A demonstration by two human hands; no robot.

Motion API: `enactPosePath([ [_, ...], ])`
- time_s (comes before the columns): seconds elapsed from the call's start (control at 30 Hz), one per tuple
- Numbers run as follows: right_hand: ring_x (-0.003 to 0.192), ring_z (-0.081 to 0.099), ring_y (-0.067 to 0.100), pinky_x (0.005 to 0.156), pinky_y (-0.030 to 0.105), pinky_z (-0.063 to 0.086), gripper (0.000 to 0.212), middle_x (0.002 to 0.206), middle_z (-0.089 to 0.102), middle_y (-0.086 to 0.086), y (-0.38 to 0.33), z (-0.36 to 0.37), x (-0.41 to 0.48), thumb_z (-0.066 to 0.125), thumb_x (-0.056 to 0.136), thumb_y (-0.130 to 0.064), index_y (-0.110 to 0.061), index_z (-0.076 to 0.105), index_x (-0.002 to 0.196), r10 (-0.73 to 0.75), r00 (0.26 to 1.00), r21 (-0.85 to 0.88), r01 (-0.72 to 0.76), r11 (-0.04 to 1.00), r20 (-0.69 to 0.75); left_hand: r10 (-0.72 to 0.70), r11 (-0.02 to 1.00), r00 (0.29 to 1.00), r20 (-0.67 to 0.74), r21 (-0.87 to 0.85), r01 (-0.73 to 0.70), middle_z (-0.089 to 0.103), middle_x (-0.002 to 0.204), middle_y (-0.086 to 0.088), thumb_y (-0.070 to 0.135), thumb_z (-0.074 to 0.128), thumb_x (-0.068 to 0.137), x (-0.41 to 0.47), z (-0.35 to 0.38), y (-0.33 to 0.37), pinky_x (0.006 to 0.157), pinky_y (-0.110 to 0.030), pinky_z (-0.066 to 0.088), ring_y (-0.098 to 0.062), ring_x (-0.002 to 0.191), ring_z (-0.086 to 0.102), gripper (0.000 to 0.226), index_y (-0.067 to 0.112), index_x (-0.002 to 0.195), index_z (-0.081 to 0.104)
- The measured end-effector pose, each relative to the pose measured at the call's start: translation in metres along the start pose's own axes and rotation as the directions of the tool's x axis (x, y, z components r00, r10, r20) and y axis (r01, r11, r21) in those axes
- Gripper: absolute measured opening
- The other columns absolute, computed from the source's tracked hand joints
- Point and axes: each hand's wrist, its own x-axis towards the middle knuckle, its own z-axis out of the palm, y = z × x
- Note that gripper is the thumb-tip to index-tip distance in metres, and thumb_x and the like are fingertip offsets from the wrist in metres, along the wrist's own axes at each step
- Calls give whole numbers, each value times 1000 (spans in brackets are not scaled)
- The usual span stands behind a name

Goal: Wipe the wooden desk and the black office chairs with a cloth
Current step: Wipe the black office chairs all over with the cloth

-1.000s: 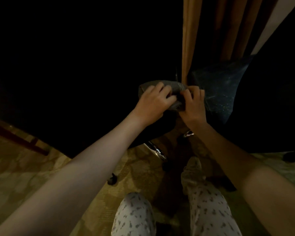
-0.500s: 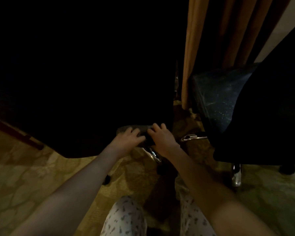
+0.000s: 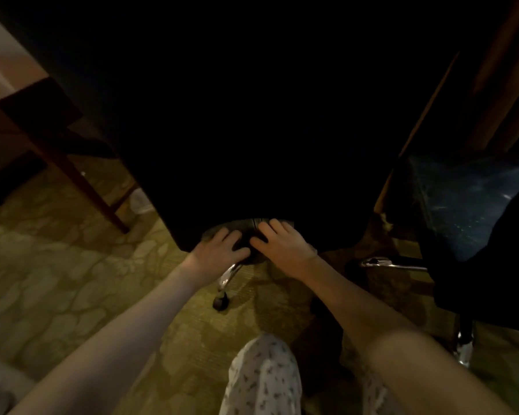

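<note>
A black office chair (image 3: 252, 115) fills the middle of the head view, its back towards me. At the lower edge of that back lies a grey cloth (image 3: 246, 226). My left hand (image 3: 219, 250) and my right hand (image 3: 279, 244) lie side by side on the cloth, fingers spread, pressing it against the chair. Much of the cloth is hidden under the hands. A second black chair (image 3: 477, 205) stands at the right, its seat dusty. The wooden desk (image 3: 27, 115) shows at the left with a slanted leg.
Chrome chair legs with castors (image 3: 222, 295) stand on the patterned carpet (image 3: 57, 280) just below my hands. Another chrome leg (image 3: 393, 265) reaches out from the right chair. Orange curtains (image 3: 492, 85) hang at the far right. My patterned trouser legs (image 3: 264, 378) are below.
Both hands slid the cloth down the chair back, from beside the curtain to the bottom edge. The view swung left, so the desk now shows.
</note>
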Motion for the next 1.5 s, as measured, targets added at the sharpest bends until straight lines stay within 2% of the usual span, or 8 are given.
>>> enactPosePath([
  [0.13,90,50,23,76,32,42,57,105,64,4,-4,10,30,86,48,-24,-25,68,102,-33,997,-83,27,996,-76,-14,993,995,-102,115,25,42,103,-7,11,46,71,1,-9,-30,53,-31,52,-26,89,46,30,25,98,48],
  [0.37,93,41,25,84,37,35,43,119,44,5,6,50,46,81,59,-26,-26,69,100,-161,983,-222,138,965,-90,-78,996,993,93,45,74,50,101,-10,8,88,42,10,24,-40,42,-32,50,-31,90,47,56,22,92,67],
  [0.53,94,42,25,82,37,46,36,120,41,5,10,79,40,65,71,-18,-21,62,106,-210,963,-241,167,956,-168,-28,1000,999,38,3,28,44,104,-9,8,48,71,8,51,-40,39,-33,51,-31,91,43,33,21,100,53],
  [0.67,96,53,26,68,33,55,35,105,66,1,-10,93,28,79,55,-19,-20,74,90,-95,995,-89,96,991,16,-115,980,934,339,-112,162,48,131,-15,3,47,89,20,57,-12,76,-46,53,-40,120,46,41,19,125,56],
  [0.77,127,40,32,91,36,46,46,134,49,9,-20,88,23,66,83,-18,-12,56,127,88,938,63,-116,991,336,-154,951,855,496,-162,265,36,142,-10,6,40,95,34,55,13,97,-43,42,-36,130,33,46,21,139,39],
  [0.87,134,31,31,98,37,39,54,141,39,8,-14,91,1,58,89,-15,-12,40,139,146,871,73,-203,976,468,-112,946,870,480,-217,242,38,138,-10,7,43,95,39,54,25,97,-40,40,-34,127,35,46,22,138,38],
  [1.03,83,67,27,54,30,54,70,90,69,4,-1,76,-18,94,25,-19,-15,74,91,238,923,60,-268,962,301,-88,957,896,435,-214,198,36,137,-9,0,48,91,47,32,36,96,-39,44,-31,127,33,53,22,138,36],
  [1.5,81,62,28,59,30,55,76,94,63,10,44,-61,-41,92,32,-20,-9,66,102,357,932,23,-359,933,52,-134,976,989,68,-163,144,36,137,-5,3,45,92,66,-110,48,100,-31,36,-24,127,35,49,22,137,37],
])
